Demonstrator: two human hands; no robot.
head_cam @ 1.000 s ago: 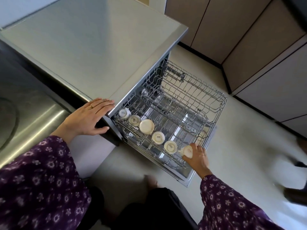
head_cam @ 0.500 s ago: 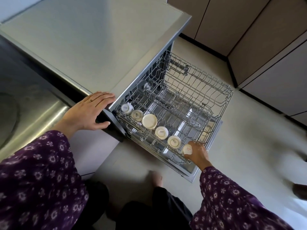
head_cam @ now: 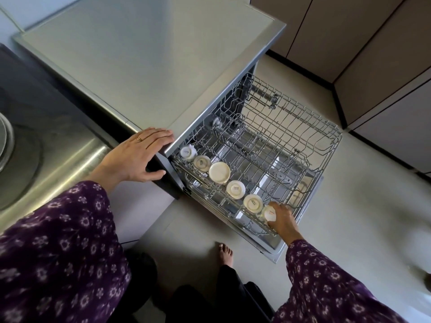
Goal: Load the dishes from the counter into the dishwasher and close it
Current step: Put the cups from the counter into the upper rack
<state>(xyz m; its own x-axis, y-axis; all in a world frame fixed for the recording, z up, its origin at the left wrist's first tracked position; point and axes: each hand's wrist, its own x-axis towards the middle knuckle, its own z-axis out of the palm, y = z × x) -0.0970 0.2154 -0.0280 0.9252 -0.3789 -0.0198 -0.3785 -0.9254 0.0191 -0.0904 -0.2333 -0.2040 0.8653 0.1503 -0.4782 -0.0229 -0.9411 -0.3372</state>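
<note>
**Placing a cup in the rack.** The right hand [head_cam: 282, 220] is at the near outer corner of the pulled-out rack [head_cam: 303, 141]. Its fingers curl round a white cup [head_cam: 268, 213], which is held base up. The cup is at or just above the wire floor, and we cannot tell whether it already rests on the wires. To the left of this hand, five more cups [head_cam: 235, 188] stand inverted in a line along the rack's near edge. The closest of them is just beside the held cup.

The left hand [head_cam: 137, 155] lies flat on the corner of the counter [head_cam: 140, 66]. Its fingers are straight and pressed together, and its thumb drops over the dark side panel below. It holds nothing, and we read it as a brace.

We judge this to be a late step in loading. The rack has yet to be pushed in, and the lowered door [head_cam: 275, 250] beneath the right hand has yet to be shut.

**Hazards.**
- If the cup is released tilted, or is set astride a wire, it may tip against its neighbour and knock or chip it.
- So close to the corner, the cup could also overhang the rim and catch as the rack slides in.
- A sharp push might topple the whole row, since the cups appear to stand loosely.
- The bare foot [head_cam: 225, 252], below and left of the right hand, is near the door's edge and could be struck when the door swings.
</note>
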